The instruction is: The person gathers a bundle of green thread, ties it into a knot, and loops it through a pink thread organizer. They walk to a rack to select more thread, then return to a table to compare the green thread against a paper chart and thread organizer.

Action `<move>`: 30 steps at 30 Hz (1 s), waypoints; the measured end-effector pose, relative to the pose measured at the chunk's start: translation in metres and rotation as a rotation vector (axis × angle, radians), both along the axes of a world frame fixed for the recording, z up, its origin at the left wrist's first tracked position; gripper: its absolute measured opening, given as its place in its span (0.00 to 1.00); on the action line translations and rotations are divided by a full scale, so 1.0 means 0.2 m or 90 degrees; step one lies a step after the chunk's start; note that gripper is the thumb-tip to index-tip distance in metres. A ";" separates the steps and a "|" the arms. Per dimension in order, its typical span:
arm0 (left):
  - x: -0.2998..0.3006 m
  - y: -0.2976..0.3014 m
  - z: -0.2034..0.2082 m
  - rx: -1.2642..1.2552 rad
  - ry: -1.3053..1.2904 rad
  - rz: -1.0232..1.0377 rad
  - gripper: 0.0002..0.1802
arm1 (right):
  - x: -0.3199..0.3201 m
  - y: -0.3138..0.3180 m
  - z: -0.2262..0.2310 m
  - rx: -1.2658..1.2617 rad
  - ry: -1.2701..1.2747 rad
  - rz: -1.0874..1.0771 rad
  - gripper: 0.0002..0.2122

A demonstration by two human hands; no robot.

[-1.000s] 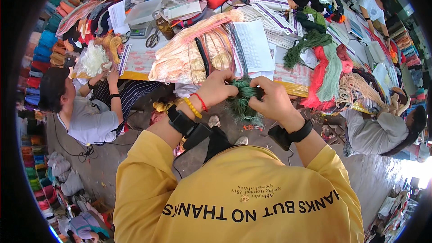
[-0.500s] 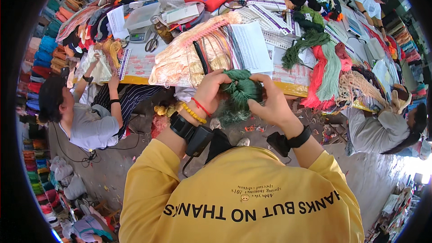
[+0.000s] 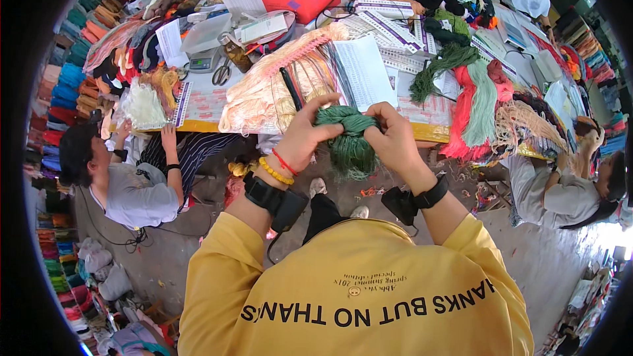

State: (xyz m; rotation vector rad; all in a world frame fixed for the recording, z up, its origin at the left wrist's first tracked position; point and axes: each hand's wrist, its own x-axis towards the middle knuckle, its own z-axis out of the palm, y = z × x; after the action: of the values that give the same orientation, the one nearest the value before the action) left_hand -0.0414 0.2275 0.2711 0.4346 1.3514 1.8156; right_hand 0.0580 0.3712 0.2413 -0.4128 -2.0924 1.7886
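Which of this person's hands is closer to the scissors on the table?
Left. The left hand is below and right of the scissors in the picture; the right hand is farther right, across the green yarn.

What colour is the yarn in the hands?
The yarn is dark green, best seen in the head view.

Readable lettering sits on the yellow shirt: one big black line, upside down from the wearer's side, plus small lines and a round emblem. White sheet has print too small to read; purple-edged strips and scale display, same.
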 end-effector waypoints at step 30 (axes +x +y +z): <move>-0.03 0.30 0.75 -0.161 0.748 -0.334 0.20 | 0.06 0.17 0.56 0.163 0.156 0.105 0.19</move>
State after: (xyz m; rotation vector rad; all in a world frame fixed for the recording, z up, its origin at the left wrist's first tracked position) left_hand -0.0483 0.2877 0.4220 1.6897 1.9001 0.8669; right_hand 0.0697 0.4059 0.3532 0.0476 -2.1882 1.5363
